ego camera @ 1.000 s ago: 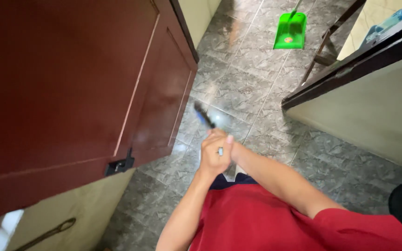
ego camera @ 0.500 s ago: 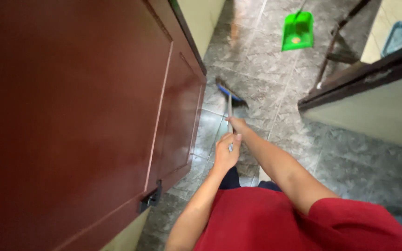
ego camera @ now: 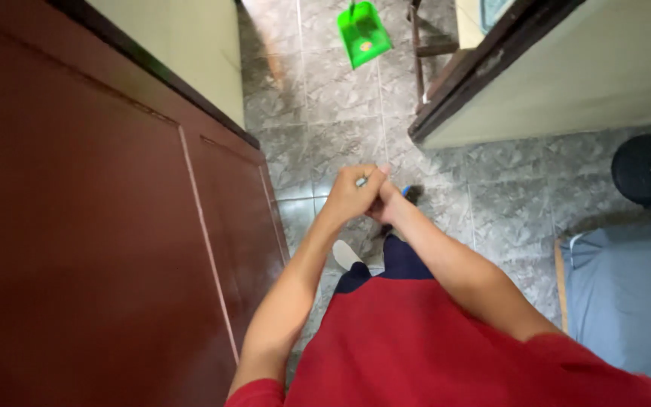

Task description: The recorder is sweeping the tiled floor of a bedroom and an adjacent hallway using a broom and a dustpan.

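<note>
Your stance: you stand over the grey marbled floor tiles [ego camera: 318, 98] in a red shirt, one pale shoe [ego camera: 345, 254] showing below your hands; keep your feet behind the bristles so you don't tread dust about.
Left hand: your left hand [ego camera: 353, 194] is clenched around the top of the broom handle [ego camera: 362, 181], whose end pokes out above the knuckles. Let this hand act as the pivot.
Right hand: your right hand [ego camera: 383, 209] sits just under the left, touching it and partly hidden by it, and looks closed on the same handle. The two are bunched together; sliding this one lower would likely give you more leverage and a flatter stroke.
Broom head: the broom head [ego camera: 411, 193], blue with dark bristles, peeks out just beyond your right wrist, low to the tiles; whether it touches them I cannot tell.
Left side: the brown door [ego camera: 114, 249] stands close by; angle the bristles along its foot without knocking it.
Right side: a blue mattress [ego camera: 627, 294] and a round black object [ego camera: 648, 169] lie well apart from the broom.
Far end: the green dustpan [ego camera: 362, 32] waits up the floor, so short strokes towards it seem the sensible line.
</note>
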